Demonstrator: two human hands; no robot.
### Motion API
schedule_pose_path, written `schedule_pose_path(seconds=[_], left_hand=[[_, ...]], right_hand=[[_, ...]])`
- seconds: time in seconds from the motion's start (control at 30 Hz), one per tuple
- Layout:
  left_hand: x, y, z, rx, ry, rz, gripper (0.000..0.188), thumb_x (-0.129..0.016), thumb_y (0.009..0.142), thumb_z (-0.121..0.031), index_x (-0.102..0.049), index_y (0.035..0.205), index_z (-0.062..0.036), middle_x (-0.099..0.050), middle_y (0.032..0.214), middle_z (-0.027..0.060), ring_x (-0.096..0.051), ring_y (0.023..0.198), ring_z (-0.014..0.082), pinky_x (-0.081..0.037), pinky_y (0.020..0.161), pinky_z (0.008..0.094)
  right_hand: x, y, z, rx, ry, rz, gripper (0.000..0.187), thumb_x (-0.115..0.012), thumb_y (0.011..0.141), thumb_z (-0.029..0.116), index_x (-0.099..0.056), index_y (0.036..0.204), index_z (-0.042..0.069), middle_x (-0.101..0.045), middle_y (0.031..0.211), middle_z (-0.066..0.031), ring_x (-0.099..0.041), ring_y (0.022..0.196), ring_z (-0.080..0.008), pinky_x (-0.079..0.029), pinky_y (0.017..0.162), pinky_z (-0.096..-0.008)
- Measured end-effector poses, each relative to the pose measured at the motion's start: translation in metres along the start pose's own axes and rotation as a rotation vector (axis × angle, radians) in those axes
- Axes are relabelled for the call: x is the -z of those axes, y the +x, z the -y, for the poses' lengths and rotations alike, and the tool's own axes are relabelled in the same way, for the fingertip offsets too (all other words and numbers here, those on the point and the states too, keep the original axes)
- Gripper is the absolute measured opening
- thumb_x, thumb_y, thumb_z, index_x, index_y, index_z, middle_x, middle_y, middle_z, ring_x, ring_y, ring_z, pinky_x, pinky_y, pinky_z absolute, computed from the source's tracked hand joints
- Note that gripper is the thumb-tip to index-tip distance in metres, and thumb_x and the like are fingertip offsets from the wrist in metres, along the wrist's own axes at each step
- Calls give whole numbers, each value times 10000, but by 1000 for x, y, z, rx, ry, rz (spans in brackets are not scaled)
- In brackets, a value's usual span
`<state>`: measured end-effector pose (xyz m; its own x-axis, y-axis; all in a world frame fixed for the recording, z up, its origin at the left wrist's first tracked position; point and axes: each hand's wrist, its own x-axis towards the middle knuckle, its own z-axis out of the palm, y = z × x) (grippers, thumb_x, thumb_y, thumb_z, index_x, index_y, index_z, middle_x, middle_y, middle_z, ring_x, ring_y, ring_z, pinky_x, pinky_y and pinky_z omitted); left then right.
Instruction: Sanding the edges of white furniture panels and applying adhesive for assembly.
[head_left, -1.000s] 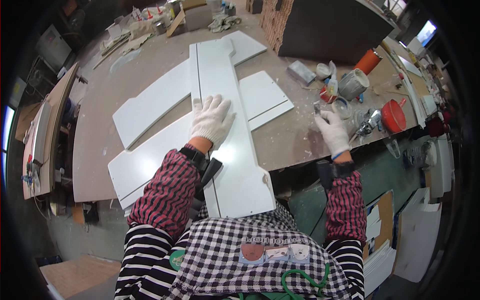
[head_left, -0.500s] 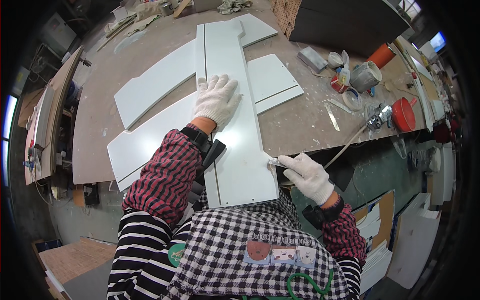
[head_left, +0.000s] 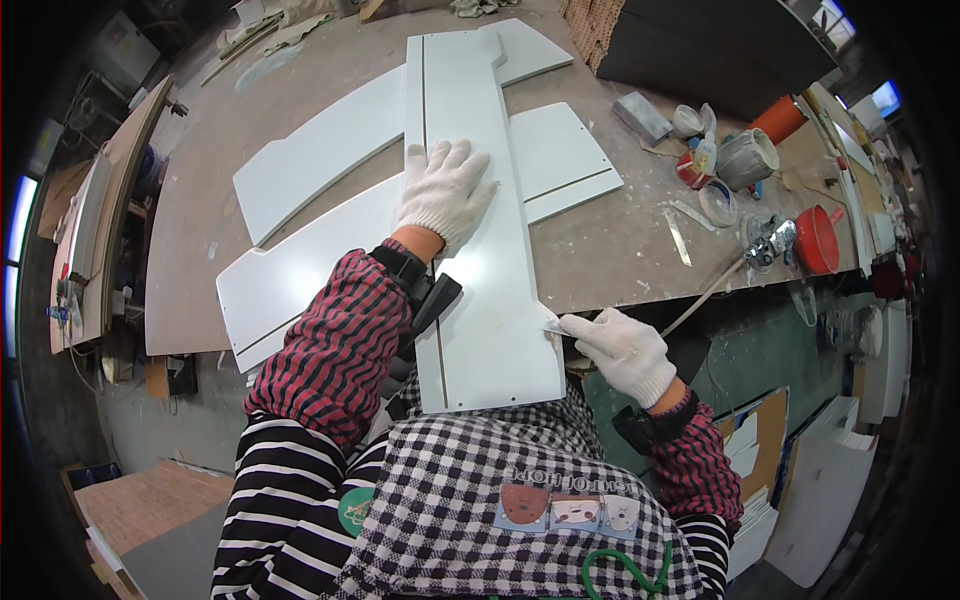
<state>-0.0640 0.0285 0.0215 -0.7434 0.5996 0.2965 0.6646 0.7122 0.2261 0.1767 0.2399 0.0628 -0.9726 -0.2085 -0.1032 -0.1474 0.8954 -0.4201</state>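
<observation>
A long white panel (head_left: 480,300) with a dark groove along its left side lies across other white panels, its near end hanging over the table edge above my lap. My gloved left hand (head_left: 447,192) rests flat on its upper face, fingers spread and holding nothing. At the curved notch in the panel's right edge, my gloved right hand (head_left: 627,352) grips a small metal scraper (head_left: 553,326). Its blade touches that edge; the handle is mostly hidden by the fingers. Beneath lie a left panel (head_left: 300,270), a farther left panel (head_left: 320,150) and a right panel (head_left: 565,160).
On the right of the brown worktable (head_left: 190,260) are a roll of tape (head_left: 717,203), a metal can (head_left: 747,160), a red bowl (head_left: 817,241) and a spray gun (head_left: 770,243) with a hose. A dark box (head_left: 715,55) stands behind them.
The view has shifted slightly, so the scene sits a little farther right. Both hands keep nearly the same places on the panel, with the scraper still at the notch.
</observation>
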Motion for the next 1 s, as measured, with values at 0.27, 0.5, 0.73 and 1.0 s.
schedule_pose_path(seconds=[0.27,0.5,0.73,1.0], left_hand=[[-3,-1,2,2,15,31,404,-516,980,-374,-582,1276,-108,-534,1319,127,-424,1356,305,-219,1175,588],[-2,1,0,-3,-6,3,413,-514,981,-379,-583,1285,-109,-538,1338,134,-425,1363,315,-206,1191,595],[-1,0,-1,-13,15,11,406,-516,982,-365,-583,1282,-101,-537,1329,127,-429,1351,299,-219,1182,579],[-1,0,1,13,12,23,434,-507,985,-379,-582,1312,-102,-526,1378,129,-413,1380,296,-194,1203,567]], right_hand=[[-1,-24,10,-44,-183,-107,350,-668,913,184,-655,1257,242,-615,806,-50,-649,741,-248,-525,595,-365],[-1,-6,16,-27,-88,-179,356,-631,933,174,-653,1281,246,-631,848,-72,-660,744,-254,-536,600,-360],[5,-22,22,-68,-248,54,416,-602,915,148,-633,1311,271,-603,830,-72,-657,733,-246,-545,602,-362],[-11,-21,18,11,-9,-201,382,-614,952,175,-633,1323,261,-593,804,-72,-644,720,-257,-531,594,-367]])
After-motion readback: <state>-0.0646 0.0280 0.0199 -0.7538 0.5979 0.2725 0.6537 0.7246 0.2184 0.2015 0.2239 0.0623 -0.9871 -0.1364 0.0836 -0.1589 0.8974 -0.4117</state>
